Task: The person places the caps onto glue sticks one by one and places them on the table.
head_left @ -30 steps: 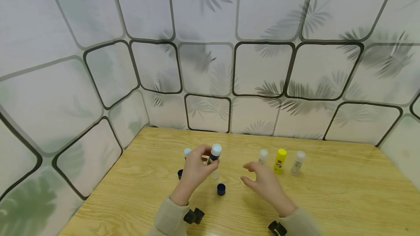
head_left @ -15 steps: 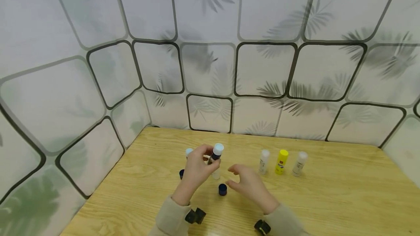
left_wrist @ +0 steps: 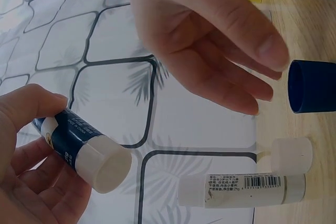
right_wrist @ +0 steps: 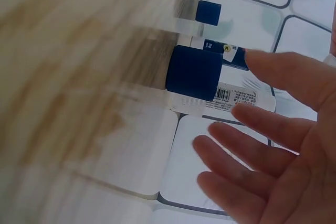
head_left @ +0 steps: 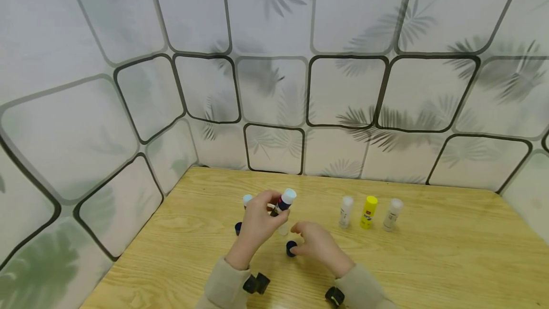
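Navy-labelled glue stick [head_left: 283,202] is held above the table in the left hand [head_left: 257,219], thumb and fingers pinching its labelled body. Its long axis leans, the white end pointing up and toward the person's right; the other end is hidden by the hand. The right hand [head_left: 320,244] holds nothing, its fingers spread and slightly bent, thumb tip close to the navy cap [head_left: 289,246]; whether they touch I cannot tell. This cap stands on the wood with its hollow mouth upward, below the held stick and well inside the edges.

Back and left edges of the table [head_left: 446,252] run along the patterned wall [head_left: 274,89]. Bare wood lies between the right hand and 3 upright sticks: a white stick [head_left: 345,213], a yellow stick [head_left: 367,213] and a pale stick [head_left: 392,216]. A 2nd navy cap [head_left: 238,228] sits beyond the left wrist.

"MADE IN CHINA" reads on the held stick's label in the left wrist view. Behind it, a barcoded stick [left_wrist: 247,190] stands upright, bearing small Chinese print; its digits are too small to trust.
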`<action>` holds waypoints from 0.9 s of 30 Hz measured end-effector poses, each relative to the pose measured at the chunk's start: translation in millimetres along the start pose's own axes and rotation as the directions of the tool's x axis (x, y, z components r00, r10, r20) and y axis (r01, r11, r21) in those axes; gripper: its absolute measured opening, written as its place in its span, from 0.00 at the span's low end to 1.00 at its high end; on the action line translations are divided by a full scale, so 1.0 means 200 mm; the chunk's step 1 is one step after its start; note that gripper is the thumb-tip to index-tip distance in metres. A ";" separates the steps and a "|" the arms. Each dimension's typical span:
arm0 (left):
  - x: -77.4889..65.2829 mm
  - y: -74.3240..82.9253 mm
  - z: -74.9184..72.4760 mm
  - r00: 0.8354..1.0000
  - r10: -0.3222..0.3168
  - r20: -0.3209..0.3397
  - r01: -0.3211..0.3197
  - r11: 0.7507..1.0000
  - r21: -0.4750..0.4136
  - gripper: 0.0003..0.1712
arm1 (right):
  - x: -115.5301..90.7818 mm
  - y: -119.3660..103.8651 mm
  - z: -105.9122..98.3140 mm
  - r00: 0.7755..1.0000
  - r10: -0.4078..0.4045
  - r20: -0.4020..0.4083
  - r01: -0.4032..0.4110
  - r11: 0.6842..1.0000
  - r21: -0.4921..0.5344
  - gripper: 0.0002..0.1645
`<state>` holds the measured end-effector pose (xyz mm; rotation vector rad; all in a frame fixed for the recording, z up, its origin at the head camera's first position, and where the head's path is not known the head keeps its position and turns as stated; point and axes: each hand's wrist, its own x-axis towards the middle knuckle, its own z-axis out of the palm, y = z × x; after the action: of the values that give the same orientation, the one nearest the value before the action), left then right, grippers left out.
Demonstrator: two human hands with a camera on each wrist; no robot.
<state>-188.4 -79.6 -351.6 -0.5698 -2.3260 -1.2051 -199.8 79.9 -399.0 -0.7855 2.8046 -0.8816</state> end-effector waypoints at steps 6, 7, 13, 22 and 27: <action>0.00 0.01 0.00 1.000 -0.006 0.006 0.006 1.000 0.006 0.13 | -0.01 0.01 0.01 0.997 0.001 0.083 0.004 0.998 -0.058 0.25; 0.00 0.01 0.00 1.000 -0.008 0.008 0.008 1.000 0.006 0.13 | -0.01 0.00 0.01 0.996 0.003 0.093 0.003 0.998 -0.062 0.25; 0.00 0.01 0.00 1.000 -0.007 0.017 0.007 1.000 0.008 0.12 | -0.01 0.00 0.01 0.993 -0.014 0.117 0.021 0.998 -0.054 0.24; 0.00 0.01 0.00 1.000 -0.008 0.016 0.008 1.000 0.029 0.13 | -0.01 0.01 0.01 0.992 -0.038 0.119 0.043 0.998 -0.044 0.19; 0.00 0.01 0.00 1.000 -0.009 0.019 0.008 1.000 0.024 0.13 | -0.01 0.01 0.01 0.991 -0.041 0.127 0.047 0.998 -0.043 0.15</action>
<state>-186.6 -78.8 -350.2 -0.5662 -2.3580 -1.1788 -197.6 81.7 -401.0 -0.8802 2.7160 -0.7484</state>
